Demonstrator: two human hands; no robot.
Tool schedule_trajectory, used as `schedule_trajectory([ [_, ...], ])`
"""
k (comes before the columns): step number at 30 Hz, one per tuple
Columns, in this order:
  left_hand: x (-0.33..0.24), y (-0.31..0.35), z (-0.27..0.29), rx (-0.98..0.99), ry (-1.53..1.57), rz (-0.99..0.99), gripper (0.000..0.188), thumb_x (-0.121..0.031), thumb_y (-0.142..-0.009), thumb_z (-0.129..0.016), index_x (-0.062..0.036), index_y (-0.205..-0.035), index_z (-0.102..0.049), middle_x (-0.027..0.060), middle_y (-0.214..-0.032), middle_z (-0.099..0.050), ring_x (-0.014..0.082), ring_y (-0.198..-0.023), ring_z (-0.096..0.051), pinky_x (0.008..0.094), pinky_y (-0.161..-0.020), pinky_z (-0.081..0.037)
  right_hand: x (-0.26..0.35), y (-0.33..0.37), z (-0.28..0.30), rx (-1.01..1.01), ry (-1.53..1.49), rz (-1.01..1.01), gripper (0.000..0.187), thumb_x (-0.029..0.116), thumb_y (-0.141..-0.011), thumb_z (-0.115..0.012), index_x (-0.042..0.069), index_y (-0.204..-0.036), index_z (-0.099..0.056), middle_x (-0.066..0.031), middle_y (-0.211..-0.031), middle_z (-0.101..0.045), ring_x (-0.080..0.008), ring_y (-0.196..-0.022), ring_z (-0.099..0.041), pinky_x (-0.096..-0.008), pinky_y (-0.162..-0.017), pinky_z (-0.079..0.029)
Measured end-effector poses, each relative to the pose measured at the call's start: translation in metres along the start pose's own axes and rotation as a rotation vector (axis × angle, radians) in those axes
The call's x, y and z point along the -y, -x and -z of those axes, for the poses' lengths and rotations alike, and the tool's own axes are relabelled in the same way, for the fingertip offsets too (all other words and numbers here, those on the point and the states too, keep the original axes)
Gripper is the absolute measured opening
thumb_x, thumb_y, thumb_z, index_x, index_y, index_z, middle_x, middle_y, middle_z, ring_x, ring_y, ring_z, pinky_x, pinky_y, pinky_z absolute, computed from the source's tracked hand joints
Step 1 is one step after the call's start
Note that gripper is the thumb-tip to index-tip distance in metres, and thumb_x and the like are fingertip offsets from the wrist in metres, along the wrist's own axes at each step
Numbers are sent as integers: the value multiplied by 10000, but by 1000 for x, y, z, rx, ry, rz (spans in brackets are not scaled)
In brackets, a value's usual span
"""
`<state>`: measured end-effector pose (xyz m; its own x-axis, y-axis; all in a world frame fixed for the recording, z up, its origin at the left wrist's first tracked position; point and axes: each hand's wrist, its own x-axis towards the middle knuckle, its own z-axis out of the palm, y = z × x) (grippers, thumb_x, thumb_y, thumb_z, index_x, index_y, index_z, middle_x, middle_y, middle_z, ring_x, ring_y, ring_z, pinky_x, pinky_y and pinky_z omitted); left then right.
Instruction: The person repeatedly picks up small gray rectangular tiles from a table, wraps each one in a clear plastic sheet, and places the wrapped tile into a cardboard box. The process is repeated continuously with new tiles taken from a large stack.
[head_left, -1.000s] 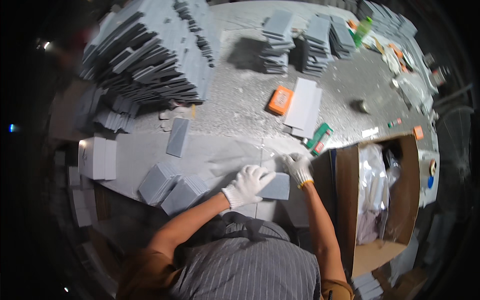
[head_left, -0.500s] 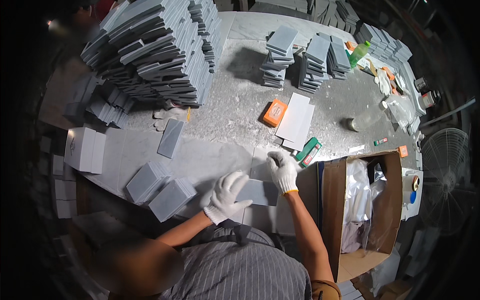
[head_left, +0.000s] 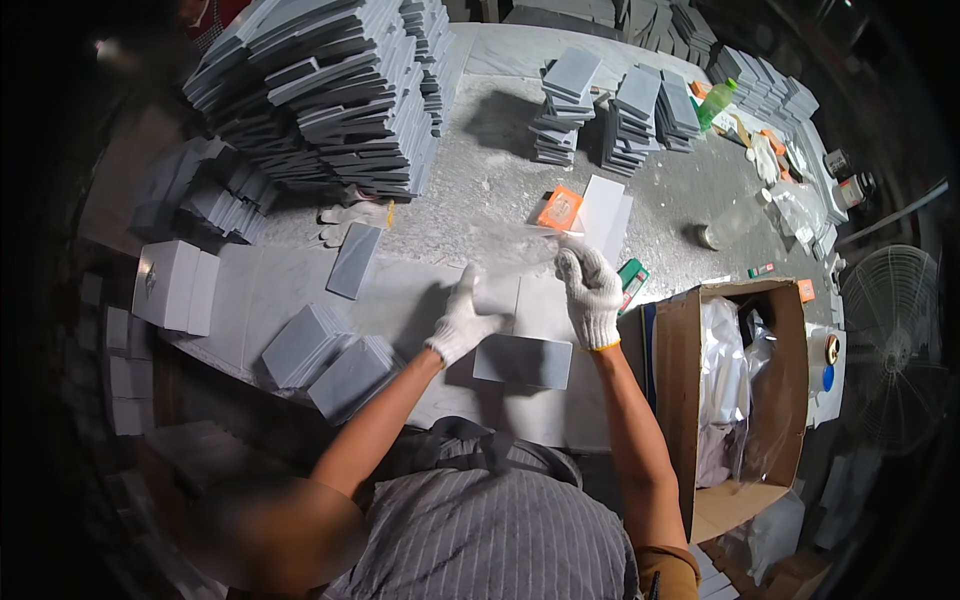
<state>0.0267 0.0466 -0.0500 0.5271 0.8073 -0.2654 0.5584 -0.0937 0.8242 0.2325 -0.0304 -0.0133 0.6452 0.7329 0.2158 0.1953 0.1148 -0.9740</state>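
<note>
Both my hands wear white knit gloves. My right hand [head_left: 590, 292] is closed, pinching a see-through piece of plastic film [head_left: 512, 243] that spreads out to its left, blurred by motion. Near the film's lower left, my left hand [head_left: 465, 320] is open, thumb held apart from the fingers; whether its fingertips touch the film I cannot tell. A grey stone tile [head_left: 522, 362] lies flat on the pale slab just below my hands. Two short stacks of grey tiles [head_left: 305, 345] lean at the left, and a single grey tile [head_left: 354, 261] lies beyond them.
A tall pile of grey tiles [head_left: 350, 110] stands at the far left, with smaller stacks [head_left: 570, 75] at the back. An open cardboard box [head_left: 680, 420] with plastic inside is at my right. An orange box [head_left: 561, 207], white sheets [head_left: 605, 215] and a green box [head_left: 632, 280] lie ahead.
Both hands have moved forward, away from the tile, which now shows fully. Clear film now spreads from my right hand. My left hand has turned so its fingers point away from me.
</note>
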Motion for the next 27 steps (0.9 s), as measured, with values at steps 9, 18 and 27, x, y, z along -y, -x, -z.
schedule_trajectory([
  [9, -46, 9, 46, 364, 241, -190, 279, -192, -865, -752, -1, -1061, -694, 106, -1047, -725, 183, -971, -658, 327, -876, -524, 87, 63, 45, 253, 236, 331, 145, 57, -881, -667, 21, -1013, -714, -127, -968, -713, -250, -884, -673, -336, -803, -530],
  [18, -10, 96, 36, 254, -661, -1022, 132, -221, -683, -722, -123, -730, -647, 53, -1214, -615, 278, -1144, -537, 442, -976, -447, 45, 206, 71, 631, 693, 364, 170, 250, -776, -751, 193, -930, -707, 35, -1014, -694, -190, -1020, -655, -385, -963, -508],
  [27, -9, 101, 37, 345, -636, -948, 214, -338, -737, -698, -128, -752, -660, 55, -1224, -622, 265, -1133, -526, 452, -1011, -421, -25, 212, 59, 598, 706, 365, 216, 84, -696, -682, 131, -905, -654, -11, -973, -656, -234, -962, -628, -360, -865, -506],
])
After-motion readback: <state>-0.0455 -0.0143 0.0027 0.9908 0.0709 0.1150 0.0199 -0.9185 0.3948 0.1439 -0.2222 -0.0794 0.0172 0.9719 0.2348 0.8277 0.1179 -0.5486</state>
